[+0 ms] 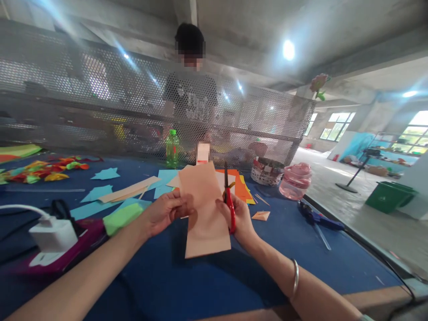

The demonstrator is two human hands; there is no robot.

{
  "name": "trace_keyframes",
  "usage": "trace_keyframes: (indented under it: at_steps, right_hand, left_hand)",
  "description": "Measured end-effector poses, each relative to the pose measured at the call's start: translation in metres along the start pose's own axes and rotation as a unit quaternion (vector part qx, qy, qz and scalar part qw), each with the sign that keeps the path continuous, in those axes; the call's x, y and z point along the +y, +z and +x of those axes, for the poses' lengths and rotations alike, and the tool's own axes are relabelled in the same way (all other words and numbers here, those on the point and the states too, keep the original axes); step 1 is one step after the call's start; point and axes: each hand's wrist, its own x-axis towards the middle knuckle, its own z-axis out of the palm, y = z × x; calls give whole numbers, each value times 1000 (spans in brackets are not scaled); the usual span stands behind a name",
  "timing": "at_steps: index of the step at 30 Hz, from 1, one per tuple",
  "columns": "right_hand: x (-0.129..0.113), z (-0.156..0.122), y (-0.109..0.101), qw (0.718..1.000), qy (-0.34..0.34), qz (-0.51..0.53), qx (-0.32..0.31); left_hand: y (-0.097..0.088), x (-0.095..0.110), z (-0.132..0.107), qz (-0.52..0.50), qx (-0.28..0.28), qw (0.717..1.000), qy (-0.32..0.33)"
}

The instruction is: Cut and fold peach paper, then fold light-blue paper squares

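Observation:
A long peach-coloured sheet of paper (pixel 204 218) is held up over the blue table, its lower end towards me. My left hand (pixel 169 211) pinches its left edge between thumb and fingers. At the right edge, my right hand (pixel 239 218) has its thumb against the paper and also grips red-handled scissors (pixel 230 205), blades pointing up and away. Behind the sheet lie blue paper (pixel 163 178) and orange paper (pixel 241 183), partly covered by it. A small folded peach piece (pixel 261 216) rests right of my right hand.
Blue scraps and peach strips (pixel 130 189) lie left, near a purple power strip (pixel 83 243) with a white charger (pixel 53 234). A green bottle (pixel 172 149), woven basket (pixel 266 171), pink jar (pixel 295 180) and glue gun (pixel 317 218) stand or lie around. A person stands behind the mesh screen (pixel 133 107).

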Motion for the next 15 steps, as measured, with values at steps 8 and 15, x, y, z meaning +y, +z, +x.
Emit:
trace_keyframes:
  at_steps: [8, 15]
  right_hand:
    - [-2, 6, -7, 991, -59, 0, 118]
    - [3, 7, -6, 995, -56, 4, 86]
  left_hand:
    - [-20, 27, 11, -117, 228, 962, 93]
    - [-45, 49, 16, -183, 305, 924, 143]
